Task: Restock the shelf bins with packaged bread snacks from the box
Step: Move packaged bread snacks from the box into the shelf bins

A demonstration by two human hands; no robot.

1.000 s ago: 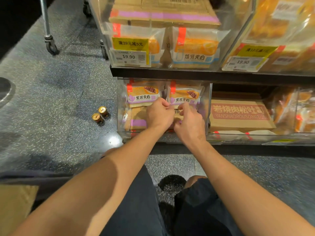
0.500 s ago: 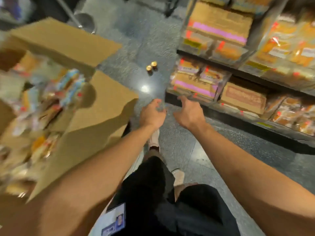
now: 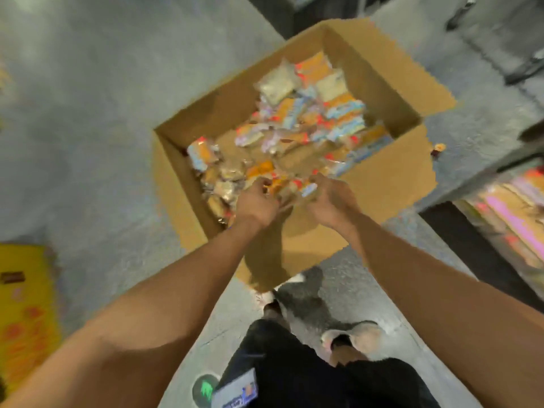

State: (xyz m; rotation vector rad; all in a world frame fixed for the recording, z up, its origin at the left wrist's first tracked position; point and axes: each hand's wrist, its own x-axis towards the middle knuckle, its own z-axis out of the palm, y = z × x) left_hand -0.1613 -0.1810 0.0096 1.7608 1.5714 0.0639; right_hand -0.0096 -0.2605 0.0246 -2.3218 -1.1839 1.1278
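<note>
Left hand (image 3: 256,203) and right hand (image 3: 331,201) reach among blurred wrapped bread packets (image 3: 294,125) inside the open brown cardboard box (image 3: 379,184); grip state cannot be determined.

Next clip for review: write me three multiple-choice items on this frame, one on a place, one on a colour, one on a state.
1. Where are both hands?
A. at the near end of the cardboard box
B. inside a shelf bin
C. on the floor sticker

2. What colour is the blurred object at the left edge of the view?
A. blue
B. yellow
C. white

3. How do the box's top flaps stand?
A. taped shut
B. folded open
C. cut off

Key: 1 A, the left hand and right hand reach among the snack packets in the cardboard box. 2 B, the yellow object is plainly yellow. 3 B, the flaps spread outward and the contents show.
</note>
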